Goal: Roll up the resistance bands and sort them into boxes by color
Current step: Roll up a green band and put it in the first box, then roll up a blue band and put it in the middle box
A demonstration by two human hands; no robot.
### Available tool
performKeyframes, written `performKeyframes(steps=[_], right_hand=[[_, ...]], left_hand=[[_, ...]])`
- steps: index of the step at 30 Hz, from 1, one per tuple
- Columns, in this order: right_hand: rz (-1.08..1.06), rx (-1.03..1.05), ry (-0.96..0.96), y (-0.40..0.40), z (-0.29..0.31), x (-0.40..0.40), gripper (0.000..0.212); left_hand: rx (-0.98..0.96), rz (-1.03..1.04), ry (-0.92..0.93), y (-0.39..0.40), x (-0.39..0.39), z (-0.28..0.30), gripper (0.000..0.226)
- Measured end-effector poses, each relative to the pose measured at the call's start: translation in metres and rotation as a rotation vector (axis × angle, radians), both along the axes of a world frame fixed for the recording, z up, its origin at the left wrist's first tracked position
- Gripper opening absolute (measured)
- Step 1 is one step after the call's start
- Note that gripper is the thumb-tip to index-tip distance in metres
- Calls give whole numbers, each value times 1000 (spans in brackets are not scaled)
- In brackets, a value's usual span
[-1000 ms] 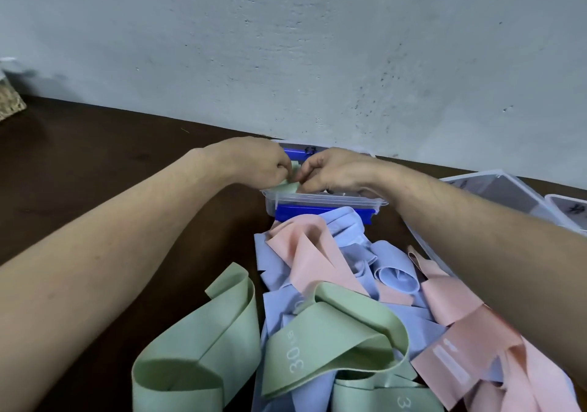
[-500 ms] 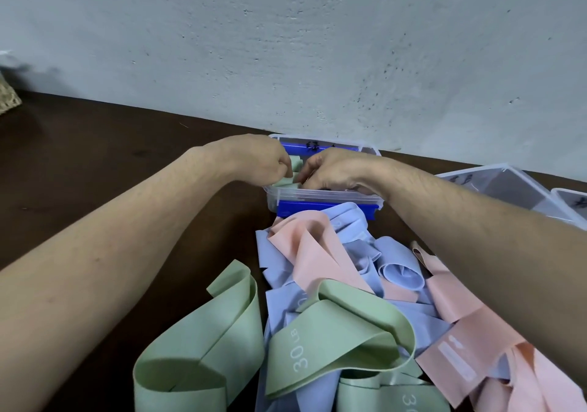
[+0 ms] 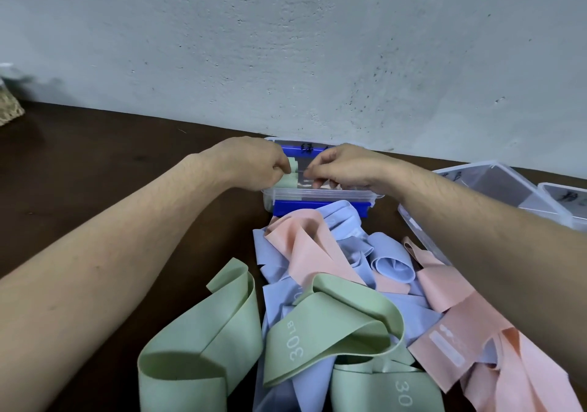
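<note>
Since a second ago the two hands have drawn a little apart over the clear box (image 3: 320,194), so more of the rolled green band (image 3: 289,175) shows between them, and it now sits lower, down inside the box at its left end. The left hand (image 3: 254,163) has its fingers curled round that roll and holds it against the box's left wall. The right hand (image 3: 343,167) hangs over the middle of the box with fingers bent downward, their tips at or just inside the rim; whether they pinch anything cannot be told. The box has blue clips (image 3: 317,210) on its near and far sides and stands at the far edge of the dark table (image 3: 95,157), close to the grey wall (image 3: 317,46). Just in front of the box lies the loose pile: pink bands (image 3: 305,253) and blue bands (image 3: 394,262) touching its near clip, and green bands (image 3: 327,322) marked 30 LB nearer the person. To the right of the box, well apart, stand two more clear boxes (image 3: 508,186). Far to its left a woven thing (image 3: 9,110) sits at the frame's edge.
</note>
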State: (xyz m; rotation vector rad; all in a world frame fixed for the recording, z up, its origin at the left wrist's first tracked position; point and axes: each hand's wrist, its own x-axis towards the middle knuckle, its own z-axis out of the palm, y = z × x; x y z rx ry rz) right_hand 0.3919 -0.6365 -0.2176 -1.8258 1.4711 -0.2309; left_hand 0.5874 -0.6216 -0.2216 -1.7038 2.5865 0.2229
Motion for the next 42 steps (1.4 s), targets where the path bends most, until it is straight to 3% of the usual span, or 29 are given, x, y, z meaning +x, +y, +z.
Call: performKeyframes(steps=[4,12,21,28,30,33,42], right_hand=[[-12,-115,-82,14,9,-14,16],[31,-276,-61,54,27,-54,23],[-53,-296,58,130,40,-149,23],[-188,-302,22,182,10,-231,55],[-223,-305,-13,195,-1,-252,44],[-228,-309,-16,212,-13,-274,5],[-192,-268,-6,226,-47,-308,41]], left_hand=[[-63,-26,-5,9,-8,6,41],[-150,-129,39,48,-60,29,38],[-74,-230,166,107,-136,24,35],[-15,-318,202,145,-191,6,33],[0,-343,192,156,-207,3,32],[-5,-379,228,171,-227,-4,32],[-13,-345,199,218,-266,-12,52]])
